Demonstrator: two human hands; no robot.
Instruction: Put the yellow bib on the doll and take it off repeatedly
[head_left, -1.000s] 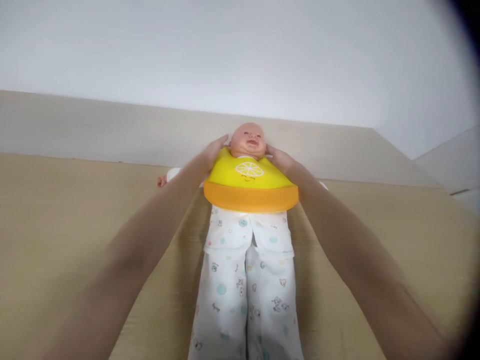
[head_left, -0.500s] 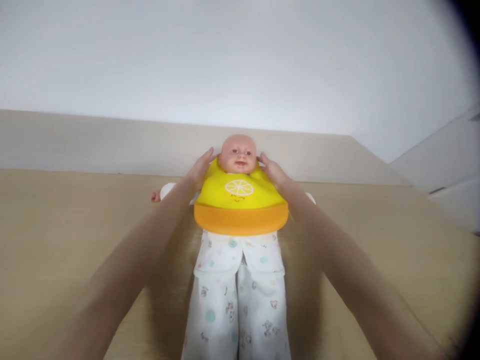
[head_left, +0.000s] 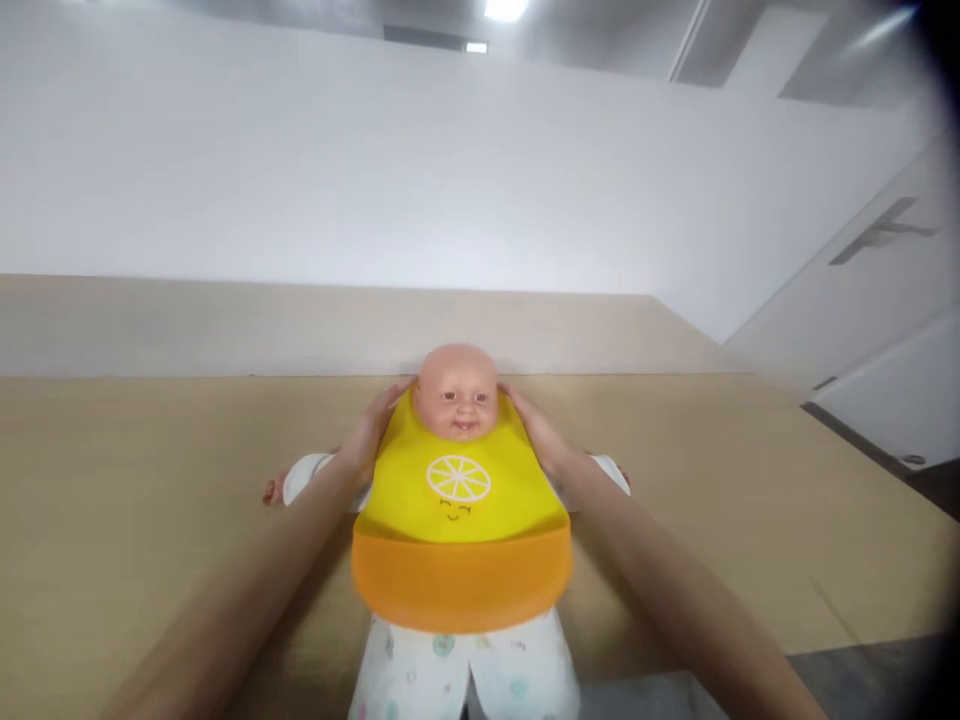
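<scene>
A baby doll (head_left: 456, 370) lies face up on the table, its arms spread out to the sides. Over its chest lies a yellow silicone bib (head_left: 405, 475) with a white citrus slice, a smiling face and an orange catch pocket (head_left: 461, 585). My left hand (head_left: 373, 425) is closed on the bib's upper edge, on the left of the doll's neck. Opposite it, my right hand (head_left: 536, 425) grips the edge on the right. The fingertips of both hands are partly hidden behind the bib and head. White patterned clothing (head_left: 427, 670) covers the doll's lower body.
The light wood table (head_left: 150, 560) runs back to a beige panel (head_left: 187, 325) along a white wall (head_left: 337, 180). At the right stands a white door with a handle (head_left: 877, 232). Grey floor (head_left: 877, 680) shows past the table's front right edge.
My view has tipped upward, so the ceiling lights show and the doll sits lower and larger in the picture. Both hands stay beside the doll's neck, at the bib's upper edges.
</scene>
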